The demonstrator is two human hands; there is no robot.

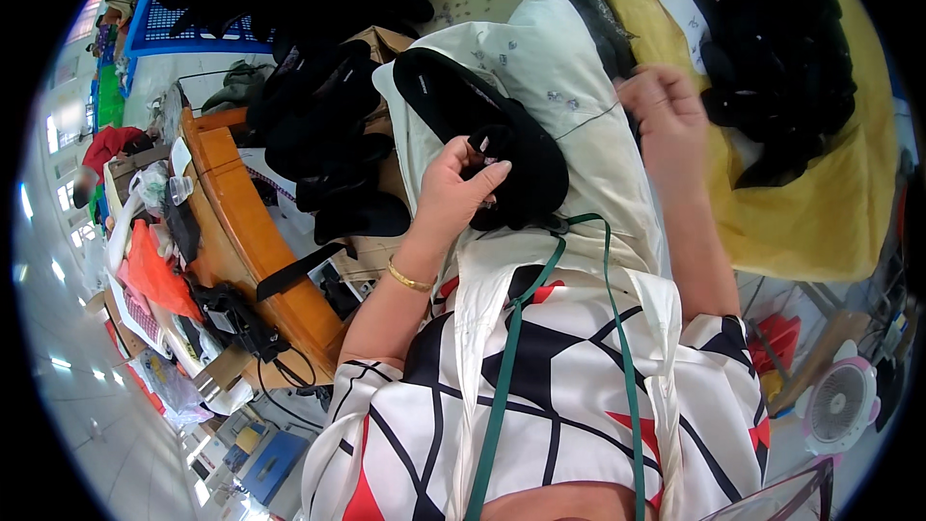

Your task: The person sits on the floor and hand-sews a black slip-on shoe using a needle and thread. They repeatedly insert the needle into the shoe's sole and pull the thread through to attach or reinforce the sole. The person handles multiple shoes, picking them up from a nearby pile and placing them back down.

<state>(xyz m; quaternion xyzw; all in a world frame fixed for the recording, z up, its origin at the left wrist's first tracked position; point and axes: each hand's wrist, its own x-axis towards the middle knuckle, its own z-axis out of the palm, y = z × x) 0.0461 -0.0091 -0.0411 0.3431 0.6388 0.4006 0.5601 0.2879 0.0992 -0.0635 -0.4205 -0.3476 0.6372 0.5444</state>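
Note:
A black shoe [540,150] rests on the cream apron [603,159] over my lap, its long insole running toward the upper left. My left hand [451,195] is closed on the shoe near its front end, thumb and fingers pinching the dark material. Raised to the right, beside the apron's edge, my right hand [666,101] has its fingers pressed together on a dark thread [590,123]. That thread stretches from the shoe up to the right hand. Whether a needle is in those fingers cannot be seen. Several small clear gems [561,100] lie on the apron.
Black shoes [318,106] are piled in a cardboard box [384,43] at left. More dark shoes [781,48] lie on yellow cloth [820,222] at right. A wooden bench [236,203] stands left, a blue crate [198,34] behind it, a fan [839,405] lower right.

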